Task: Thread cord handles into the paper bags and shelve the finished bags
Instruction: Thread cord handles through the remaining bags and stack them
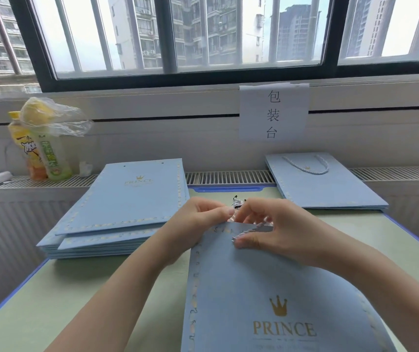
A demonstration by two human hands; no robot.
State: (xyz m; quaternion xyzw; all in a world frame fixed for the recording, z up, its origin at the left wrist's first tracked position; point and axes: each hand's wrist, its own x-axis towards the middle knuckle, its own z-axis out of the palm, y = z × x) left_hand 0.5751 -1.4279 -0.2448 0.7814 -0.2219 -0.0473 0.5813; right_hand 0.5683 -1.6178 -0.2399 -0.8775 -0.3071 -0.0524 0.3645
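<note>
Threading a cord handle into the top edge of the PRINCE paper bag [267, 288] lying flat in front of me.

I am pinching the twisted cord [250, 229] between thumb and forefinger of my right hand [277, 232], working it at the bag's upper edge, while my left hand [195, 224] is gripping that edge just beside it at nine o'clock, fingers curled on the paper. More loose cords [236, 203] are lying at twelve o'clock, just past my fingertips. The unthreaded stack [127, 207] is sitting at ten o'clock, the finished bag [322, 186] with its handle at two o'clock. I judge the hole itself is hidden under my fingers; next I am needing to feed the cord tip through and draw it snug.
</note>
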